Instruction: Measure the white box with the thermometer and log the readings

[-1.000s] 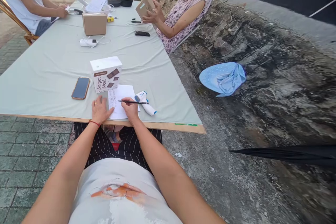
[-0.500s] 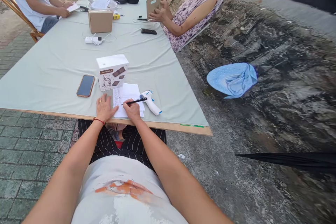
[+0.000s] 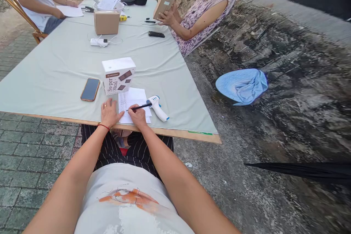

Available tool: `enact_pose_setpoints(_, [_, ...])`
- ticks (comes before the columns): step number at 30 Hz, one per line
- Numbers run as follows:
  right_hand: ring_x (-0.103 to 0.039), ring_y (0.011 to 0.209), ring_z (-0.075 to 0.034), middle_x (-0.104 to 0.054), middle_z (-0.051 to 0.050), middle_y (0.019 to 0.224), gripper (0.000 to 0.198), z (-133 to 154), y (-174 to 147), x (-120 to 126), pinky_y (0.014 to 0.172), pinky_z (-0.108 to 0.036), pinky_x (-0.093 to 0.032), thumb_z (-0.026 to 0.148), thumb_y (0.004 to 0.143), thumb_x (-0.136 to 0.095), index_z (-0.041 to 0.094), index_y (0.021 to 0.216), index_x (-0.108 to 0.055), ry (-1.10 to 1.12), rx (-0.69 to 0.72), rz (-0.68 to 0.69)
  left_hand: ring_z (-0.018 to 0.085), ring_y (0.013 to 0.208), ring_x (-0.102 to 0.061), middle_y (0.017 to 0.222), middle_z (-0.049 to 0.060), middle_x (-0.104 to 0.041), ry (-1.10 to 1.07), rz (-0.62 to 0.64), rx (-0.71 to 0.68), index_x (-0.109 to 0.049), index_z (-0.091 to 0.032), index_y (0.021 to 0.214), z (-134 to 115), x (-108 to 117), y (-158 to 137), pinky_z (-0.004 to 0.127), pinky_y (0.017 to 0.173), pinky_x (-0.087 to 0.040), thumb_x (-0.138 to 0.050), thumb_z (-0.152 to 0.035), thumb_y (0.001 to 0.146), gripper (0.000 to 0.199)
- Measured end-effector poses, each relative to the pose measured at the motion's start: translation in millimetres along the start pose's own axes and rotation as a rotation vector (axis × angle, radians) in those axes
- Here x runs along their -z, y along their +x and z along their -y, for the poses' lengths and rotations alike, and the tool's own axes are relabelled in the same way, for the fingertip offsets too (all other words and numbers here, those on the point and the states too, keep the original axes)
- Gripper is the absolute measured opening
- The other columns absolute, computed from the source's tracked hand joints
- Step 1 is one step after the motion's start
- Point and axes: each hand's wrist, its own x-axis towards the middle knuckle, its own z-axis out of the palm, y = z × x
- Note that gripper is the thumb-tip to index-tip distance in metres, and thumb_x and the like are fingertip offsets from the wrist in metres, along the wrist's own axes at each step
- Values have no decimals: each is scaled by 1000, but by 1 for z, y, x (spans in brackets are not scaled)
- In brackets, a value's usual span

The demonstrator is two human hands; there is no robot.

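My right hand (image 3: 138, 117) is closed around a black pen (image 3: 142, 106), its tip down on the sheets of paper (image 3: 134, 97). Handwriting covers the left part of the top sheet. Flat on the table, my left hand (image 3: 110, 113) has its fingers spread, with the thumb at the paper's left edge. A white "Su-per Meal" box (image 3: 117, 76) stands just behind the paper. Right of the paper lies a white and blue infrared thermometer (image 3: 158, 108), close to the pen's upper end. A smartphone (image 3: 90, 89) in an orange-brown case lies left of the box.
Farther back on the cloth-covered table (image 3: 55, 80) are a white device with a cable (image 3: 99, 42), a brown carton (image 3: 106, 23), a paper-filled basin (image 3: 120, 6) and a black phone (image 3: 156, 34). Three other people sit around it; one holds a carton (image 3: 163, 5). A blue hat (image 3: 242, 86) lies at right.
The person at left has lowered a paper and spread it flat at the table edge. The person at right has tilted the carton. My hands stay almost in place.
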Motion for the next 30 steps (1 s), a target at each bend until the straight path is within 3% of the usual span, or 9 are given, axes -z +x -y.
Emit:
enact_pose_setpoints(16, [-56,62,-17,-62,2,61,11,-5,-4,-1,66,-30,-46,35,67,-52,24,67,-56,29,26,13,32,140,-42,149,19,-44,11,-14,-19,-53,-14,133,2,-2,1,46,119,-26,-60,-49,86,59])
enact_pose_setpoints(23, [-55,63,-17,-61,2,62,12,-3,-6,-1,66,-29,-46,34,69,-52,24,68,-57,30,28,2,30,139,-43,148,18,-46,-5,-27,-11,-52,-15,133,0,0,0,46,118,-28,-45,-40,95,46])
enact_pose_setpoints(30, [-56,62,-17,-61,2,62,10,-2,-6,1,67,-30,-47,33,68,-51,24,68,-56,26,38,16,32,140,-41,149,20,-44,-1,-8,-17,-51,-13,134,1,-1,0,46,120,-25,-58,-47,87,58])
